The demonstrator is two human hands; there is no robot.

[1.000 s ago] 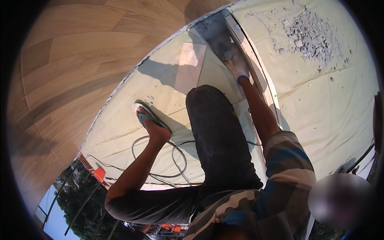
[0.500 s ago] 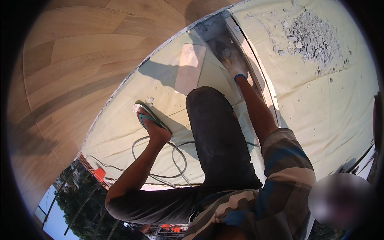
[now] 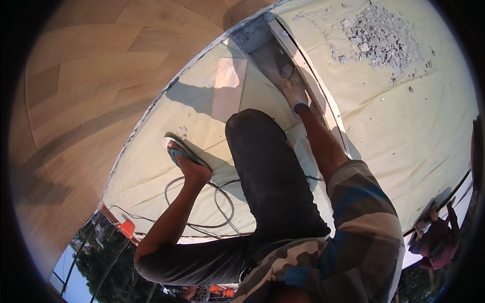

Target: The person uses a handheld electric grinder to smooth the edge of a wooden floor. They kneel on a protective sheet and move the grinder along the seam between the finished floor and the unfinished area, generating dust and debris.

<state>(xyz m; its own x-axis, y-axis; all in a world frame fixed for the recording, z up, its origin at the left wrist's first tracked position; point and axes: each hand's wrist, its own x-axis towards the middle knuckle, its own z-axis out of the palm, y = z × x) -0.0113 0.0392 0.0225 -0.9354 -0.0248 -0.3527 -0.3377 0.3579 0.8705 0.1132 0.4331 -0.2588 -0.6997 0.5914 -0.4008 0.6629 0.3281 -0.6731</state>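
Note:
My right hand [image 3: 297, 95], in a pale glove with a blue cuff, reaches down into a narrow sunken trough [image 3: 260, 53]. Its fingers close round the light-coloured handle of a small tool [image 3: 286, 71] with a dark grey, rounded head; the kind of tool cannot be made out. The head is low against the trough's dusty bottom. A pale wooden board [image 3: 323, 91] runs along the trough's right side, beside my wrist. On the left, a flat, pinkish rectangular panel [image 3: 229, 86] lies on the cream sheet. My left hand is out of sight.
A heap of grey rubble [image 3: 384, 40] lies on the cream sheeting [image 3: 394, 126] at far right. Dark cable [image 3: 230, 202] loops beside my sandalled foot [image 3: 184, 154]. Wood-look planks [image 3: 101, 91] rise on the left. Another person in maroon [image 3: 437, 237] is at the right edge.
My right hand and the grey-headed tool have come slightly nearer to me along the trough. The whole view has shifted a little, so the surroundings appear farther left.

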